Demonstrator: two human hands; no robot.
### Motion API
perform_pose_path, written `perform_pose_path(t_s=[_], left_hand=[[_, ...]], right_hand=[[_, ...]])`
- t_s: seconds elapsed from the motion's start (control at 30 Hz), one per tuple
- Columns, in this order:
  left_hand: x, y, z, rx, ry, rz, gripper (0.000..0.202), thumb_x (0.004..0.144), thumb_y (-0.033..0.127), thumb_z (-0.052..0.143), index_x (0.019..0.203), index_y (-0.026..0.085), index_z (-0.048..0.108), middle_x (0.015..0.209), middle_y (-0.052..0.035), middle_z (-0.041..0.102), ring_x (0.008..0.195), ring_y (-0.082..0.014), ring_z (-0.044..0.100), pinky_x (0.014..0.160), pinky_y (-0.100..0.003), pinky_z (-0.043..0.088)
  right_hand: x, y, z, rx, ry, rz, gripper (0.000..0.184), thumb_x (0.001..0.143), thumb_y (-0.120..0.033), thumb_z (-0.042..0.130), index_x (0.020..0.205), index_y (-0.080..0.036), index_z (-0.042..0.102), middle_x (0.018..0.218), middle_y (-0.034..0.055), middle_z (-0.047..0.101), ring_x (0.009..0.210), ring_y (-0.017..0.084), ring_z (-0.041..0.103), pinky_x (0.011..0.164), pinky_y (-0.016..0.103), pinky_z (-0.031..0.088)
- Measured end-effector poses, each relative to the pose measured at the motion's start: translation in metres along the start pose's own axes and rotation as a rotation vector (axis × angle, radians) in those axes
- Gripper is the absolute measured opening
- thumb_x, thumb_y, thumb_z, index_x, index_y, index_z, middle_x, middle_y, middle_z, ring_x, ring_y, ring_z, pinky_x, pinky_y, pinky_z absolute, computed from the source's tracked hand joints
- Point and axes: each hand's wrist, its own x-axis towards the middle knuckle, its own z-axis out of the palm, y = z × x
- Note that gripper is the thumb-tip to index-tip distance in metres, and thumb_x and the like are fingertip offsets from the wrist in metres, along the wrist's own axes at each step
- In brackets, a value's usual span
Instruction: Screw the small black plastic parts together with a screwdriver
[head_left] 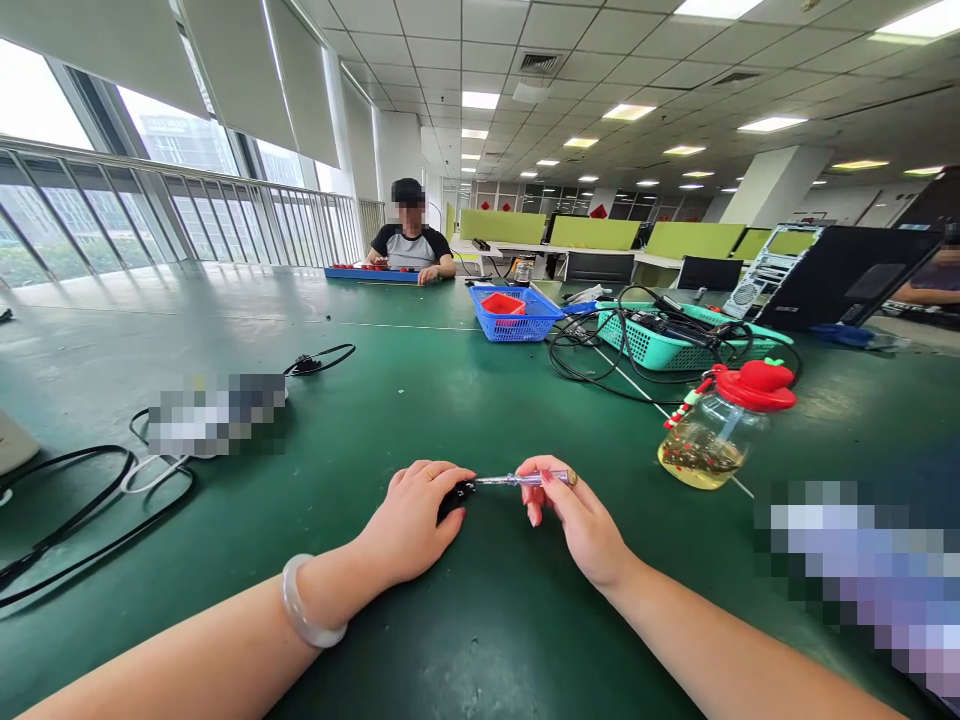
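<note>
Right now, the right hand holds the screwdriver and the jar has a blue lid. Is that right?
Not quite: the lid on the jar is red, as the head view shows. The right hand does hold the screwdriver.

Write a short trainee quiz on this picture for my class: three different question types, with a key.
1. Multiple choice: what does the right hand hold?
(a) a bottle
(b) a screwdriver
(c) a spoon
2. True or false: the left hand has a bracelet at its wrist.
3. Short answer: what colour is the basket holding tangled black cables?

Key: 1. b; 2. True; 3. Turquoise green
</note>
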Motion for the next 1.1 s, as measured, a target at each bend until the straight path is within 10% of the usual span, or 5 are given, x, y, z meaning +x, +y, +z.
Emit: perform_pose_path(t_s=[0.3,0.83,1.1], left_hand=[[-0.003,0.004,-0.003,-0.008,0.01,0.006,0.043,0.071,0.006,0.045,0.105,0.026,0.06,0.111,-0.0018,0.067,0.112,-0.0226,0.054,0.101,-0.045,0.04],[-0.003,-0.002,-0.007,0.072,0.093,-0.25,0.026,0.085,0.03,0.049,0.105,0.028,0.065,0.1,-0.0048,0.065,0.102,-0.0245,0.057,0.092,-0.042,0.042],[-0.043,-0.01,-0.027,0.135,0.075,-0.306,0.026,0.086,0.031,0.046,0.105,0.028,0.063,0.101,-0.0047,0.065,0.102,-0.0245,0.057,0.089,-0.041,0.043]], right_hand=[[-0.004,0.004,-0.002,0.076,0.009,0.005,0.041,0.089,-0.057,0.048,0.078,-0.019,0.059,0.055,-0.0041,0.041,0.05,0.011,0.04,0.048,0.026,0.034],[0.012,0.013,-0.001,0.163,-0.148,0.181,0.049,0.08,-0.063,0.057,0.064,-0.016,0.057,0.047,-0.0071,0.035,0.04,0.006,0.032,0.042,0.022,0.026],[0.014,0.016,0.001,0.175,-0.137,0.156,0.048,0.08,-0.062,0.057,0.065,-0.017,0.056,0.046,-0.0069,0.038,0.038,0.006,0.034,0.041,0.023,0.028]])
